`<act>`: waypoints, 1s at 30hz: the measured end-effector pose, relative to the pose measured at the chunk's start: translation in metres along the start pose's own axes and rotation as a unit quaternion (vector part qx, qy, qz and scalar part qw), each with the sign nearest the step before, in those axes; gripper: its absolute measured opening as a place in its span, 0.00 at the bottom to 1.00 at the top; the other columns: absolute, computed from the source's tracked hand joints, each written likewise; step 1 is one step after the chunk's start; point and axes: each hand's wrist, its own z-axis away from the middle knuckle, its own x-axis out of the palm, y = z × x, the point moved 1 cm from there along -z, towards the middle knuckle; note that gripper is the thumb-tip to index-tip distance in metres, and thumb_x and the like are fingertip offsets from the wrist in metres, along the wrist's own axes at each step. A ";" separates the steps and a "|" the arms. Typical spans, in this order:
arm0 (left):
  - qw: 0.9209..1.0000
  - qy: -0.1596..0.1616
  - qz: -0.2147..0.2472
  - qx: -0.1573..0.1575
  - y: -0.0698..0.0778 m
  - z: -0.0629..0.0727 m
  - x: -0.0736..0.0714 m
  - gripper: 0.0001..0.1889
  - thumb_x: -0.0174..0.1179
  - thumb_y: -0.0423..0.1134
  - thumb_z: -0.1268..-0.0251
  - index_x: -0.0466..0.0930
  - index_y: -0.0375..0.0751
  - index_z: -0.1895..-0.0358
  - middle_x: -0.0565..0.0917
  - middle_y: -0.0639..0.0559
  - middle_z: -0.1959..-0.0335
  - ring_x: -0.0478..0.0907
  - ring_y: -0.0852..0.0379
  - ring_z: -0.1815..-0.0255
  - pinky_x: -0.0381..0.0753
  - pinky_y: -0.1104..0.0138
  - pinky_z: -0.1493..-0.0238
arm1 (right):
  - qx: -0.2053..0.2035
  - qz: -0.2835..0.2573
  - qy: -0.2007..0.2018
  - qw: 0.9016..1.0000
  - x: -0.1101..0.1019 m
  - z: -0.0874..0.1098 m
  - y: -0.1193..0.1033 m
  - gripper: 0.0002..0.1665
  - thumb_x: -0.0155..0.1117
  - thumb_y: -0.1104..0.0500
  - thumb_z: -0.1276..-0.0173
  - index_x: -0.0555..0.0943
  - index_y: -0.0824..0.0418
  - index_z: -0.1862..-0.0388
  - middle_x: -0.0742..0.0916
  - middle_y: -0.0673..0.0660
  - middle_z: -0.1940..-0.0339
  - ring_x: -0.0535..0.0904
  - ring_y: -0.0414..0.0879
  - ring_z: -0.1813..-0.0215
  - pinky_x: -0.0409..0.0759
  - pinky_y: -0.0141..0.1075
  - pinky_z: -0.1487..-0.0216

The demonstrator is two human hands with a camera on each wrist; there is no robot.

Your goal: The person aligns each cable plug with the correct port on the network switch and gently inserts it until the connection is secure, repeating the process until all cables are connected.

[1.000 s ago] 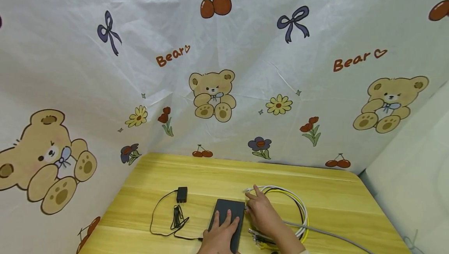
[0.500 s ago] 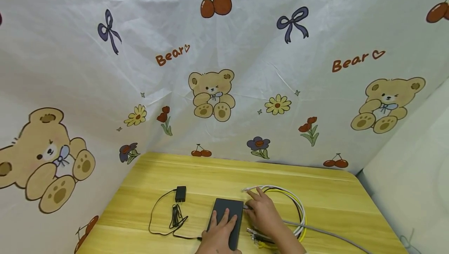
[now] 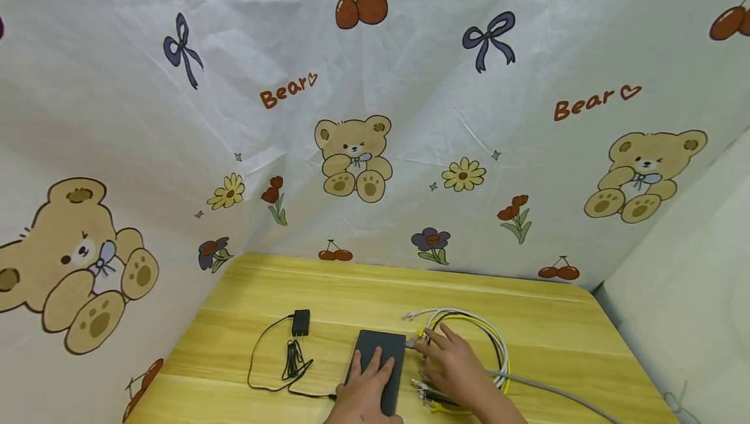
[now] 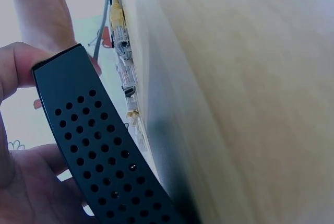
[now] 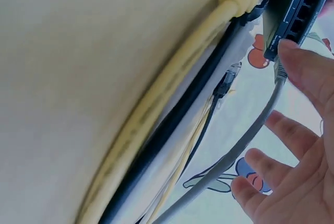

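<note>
A black network switch [image 3: 375,385] lies on the wooden table under my left hand [image 3: 366,395]. My left hand holds it from above, fingers spread over its top and thumb at its near right edge; its perforated side [image 4: 104,156] faces the left wrist view. A grey network cable [image 5: 245,135] ends at a port on the switch's right side. My right hand [image 3: 459,368] is just right of that plug, fingers apart and loosely bent, gripping nothing. In the right wrist view its thumb appears beside the plug end.
Coiled white, black and yellow network cables [image 3: 505,352] lie under and around my right hand. Left of the switch, a black power adapter [image 3: 301,323] has a bundled cord [image 3: 291,362] running to the switch. A printed bear cloth [image 3: 410,85] hangs behind the table.
My right hand has let go of the grey cable's plug and drawn back to the right, its fingers spreading. The left hand stays on the switch.
</note>
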 end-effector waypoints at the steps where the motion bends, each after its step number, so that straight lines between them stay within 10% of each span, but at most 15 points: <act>1: 1.000 -0.001 0.002 0.000 0.000 0.000 0.000 0.46 0.74 0.62 0.52 0.67 0.59 0.26 0.58 0.45 0.21 0.44 0.25 0.22 0.62 0.20 0.53 | -0.005 0.002 -0.003 1.000 0.000 0.002 0.000 0.25 0.76 0.52 0.40 0.86 0.49 0.43 0.80 0.66 0.34 0.70 0.76 0.34 0.74 0.68 0.45; 30: 1.000 0.001 0.002 0.006 -0.004 -0.002 0.002 0.47 0.73 0.64 0.52 0.67 0.60 0.25 0.58 0.46 0.21 0.43 0.26 0.22 0.62 0.21 0.53 | 0.018 -0.086 -0.135 0.987 0.007 0.019 0.009 0.22 0.72 0.36 0.44 0.87 0.34 0.50 0.64 0.65 0.22 0.46 0.78 0.23 0.57 0.78 0.39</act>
